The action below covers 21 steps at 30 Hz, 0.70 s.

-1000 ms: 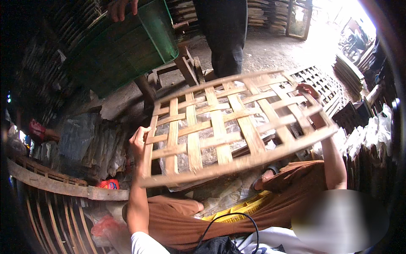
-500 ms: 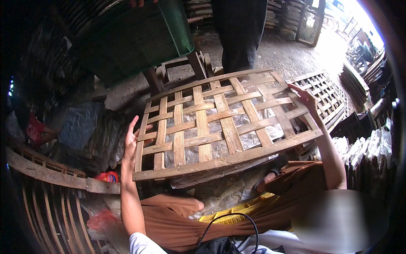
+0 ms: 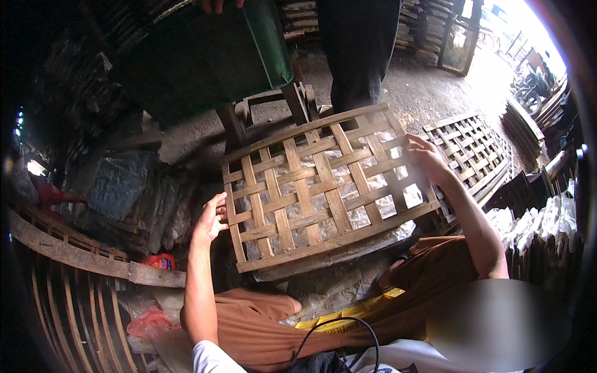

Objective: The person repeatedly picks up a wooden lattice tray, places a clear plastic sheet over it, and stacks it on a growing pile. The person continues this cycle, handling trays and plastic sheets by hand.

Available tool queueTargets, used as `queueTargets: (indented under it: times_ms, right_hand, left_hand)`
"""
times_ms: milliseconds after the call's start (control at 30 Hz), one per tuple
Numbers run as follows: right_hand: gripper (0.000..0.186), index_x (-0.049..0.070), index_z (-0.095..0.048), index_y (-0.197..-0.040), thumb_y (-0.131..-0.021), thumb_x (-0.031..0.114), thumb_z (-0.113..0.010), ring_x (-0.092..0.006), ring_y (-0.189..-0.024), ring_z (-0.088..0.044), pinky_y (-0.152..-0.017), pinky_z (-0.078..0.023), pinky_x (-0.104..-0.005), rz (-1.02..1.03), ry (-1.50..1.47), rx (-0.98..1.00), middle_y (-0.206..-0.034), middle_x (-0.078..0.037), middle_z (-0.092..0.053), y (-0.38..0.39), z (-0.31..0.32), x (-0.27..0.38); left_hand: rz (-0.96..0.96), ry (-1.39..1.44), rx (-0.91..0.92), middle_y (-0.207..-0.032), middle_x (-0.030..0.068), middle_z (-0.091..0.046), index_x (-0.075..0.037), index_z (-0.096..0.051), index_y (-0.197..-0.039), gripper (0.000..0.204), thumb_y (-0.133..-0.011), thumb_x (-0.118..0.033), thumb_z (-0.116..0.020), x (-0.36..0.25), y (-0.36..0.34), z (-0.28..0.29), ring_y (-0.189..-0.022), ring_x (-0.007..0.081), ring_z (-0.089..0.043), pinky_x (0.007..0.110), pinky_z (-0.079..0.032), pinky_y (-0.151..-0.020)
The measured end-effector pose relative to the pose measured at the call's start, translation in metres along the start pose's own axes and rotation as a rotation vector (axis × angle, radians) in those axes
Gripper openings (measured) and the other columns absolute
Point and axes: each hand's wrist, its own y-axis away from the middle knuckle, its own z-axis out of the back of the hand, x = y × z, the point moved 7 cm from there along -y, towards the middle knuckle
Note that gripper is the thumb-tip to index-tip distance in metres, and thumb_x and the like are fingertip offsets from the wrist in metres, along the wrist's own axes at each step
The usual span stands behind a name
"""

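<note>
A rectangular wooden lattice frame (image 3: 326, 180) fills the centre, lying between the person's two hands over a plastic-wrapped layer (image 3: 348, 252). Its long axis runs left to right, the right end higher in view, so each hand is nearest to one short end.

Beyond the far edge stand a green container (image 3: 199, 68) on wooden legs and another person's dark trouser leg (image 3: 357, 56); room looks tight there. On the near side, a strip of floor separates the frame from the wearer's brown trousers (image 3: 267, 332). A second lattice panel (image 3: 466, 146) lies just beside the right end, while a dark gap opens off the left end.

The right hand (image 3: 428, 158) reaches over the right short edge, fingers extended; blur hides whether it grips. The left hand (image 3: 213, 217) is loosely spread at the left edge, palm toward the wood, fingertips very near or touching.
</note>
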Motion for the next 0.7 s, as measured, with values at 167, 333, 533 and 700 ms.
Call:
queueTargets:
  times_ms: [167, 333, 533, 700]
  right_hand:
    - [0.059, 0.005, -0.041, -0.135, -0.078, 0.003, -0.056, -0.0113, -0.078, -0.056, -0.069, -0.048, -0.0248, -0.010, 0.091, -0.014, -0.095, -0.005, -0.055, -0.006, -0.004, -0.001]
    - [0.072, 0.006, -0.036, -0.138, -0.074, 0.019, -0.067, -0.0275, -0.123, -0.043, -0.098, -0.040, -0.0381, 0.086, 0.443, -0.043, -0.139, -0.018, -0.039, -0.015, 0.009, -0.008]
    - [0.059, 0.008, -0.048, -0.129, -0.073, 0.012, -0.067, -0.0223, -0.086, -0.062, -0.077, -0.050, -0.0353, -0.098, 0.713, -0.062, -0.097, -0.019, -0.064, -0.016, 0.024, -0.026]
    - [0.057, 0.009, -0.052, -0.125, -0.069, -0.002, -0.051, -0.0234, -0.077, -0.063, -0.067, -0.051, -0.0354, 0.208, 0.912, 0.081, -0.088, -0.018, -0.065, -0.030, 0.040, -0.034]
  left_hand:
    - [-0.027, -0.007, -0.025, -0.087, 0.0037, -0.047, -0.008, -0.056, -0.099, 0.047, -0.075, -0.048, -0.063, -0.005, -0.001, 0.003, -0.081, 0.0187, -0.048, 0.042, -0.043, -0.075]
    - [-0.098, -0.121, -0.012, -0.140, 0.0157, -0.023, -0.014, -0.021, -0.141, 0.089, -0.073, -0.046, -0.067, -0.012, 0.008, -0.014, -0.130, 0.0371, -0.020, 0.062, -0.023, -0.098]
    - [-0.230, -0.455, -0.047, -0.147, 0.0201, -0.021, -0.004, -0.011, -0.145, 0.096, -0.076, -0.040, -0.067, -0.022, 0.017, -0.026, -0.137, 0.0308, -0.018, 0.044, -0.020, -0.108]
    - [-0.818, -0.249, 0.026, -0.130, 0.0142, -0.042, -0.005, -0.037, -0.130, 0.057, -0.079, -0.014, -0.062, -0.052, 0.048, -0.061, -0.125, 0.0277, -0.037, 0.044, -0.030, -0.103]
